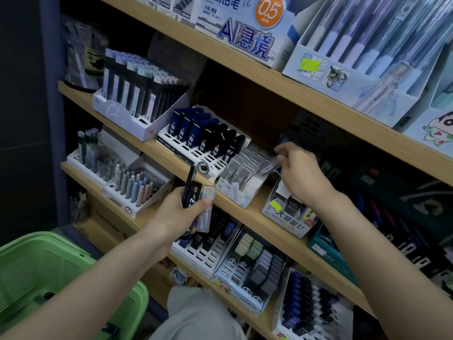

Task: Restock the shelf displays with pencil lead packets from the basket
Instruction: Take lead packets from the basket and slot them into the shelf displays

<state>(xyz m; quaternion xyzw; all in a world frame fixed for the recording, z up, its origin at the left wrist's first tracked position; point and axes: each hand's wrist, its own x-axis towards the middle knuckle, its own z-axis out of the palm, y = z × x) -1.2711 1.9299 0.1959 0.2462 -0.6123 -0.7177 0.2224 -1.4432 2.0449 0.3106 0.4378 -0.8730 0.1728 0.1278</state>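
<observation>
Basket (pixel 36 266) sits lower left, within reach. Left grip (pixel 176 214) holds spare packets (pixel 196 195) at centre as ready stock; right grip (pixel 301 173) pinches one packet (pixel 269 168), apparently feeding the clear display (pixel 242 175) centre-right.

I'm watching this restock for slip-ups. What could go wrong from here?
1. The left hand holds a black packet and a clear packet fanned together in one grip; one may slip out and drop.
2. The right hand pinches a grey packet only by its end at the crowded clear display; pushing it in could tip neighbouring packets or land it in the wrong row.
</observation>
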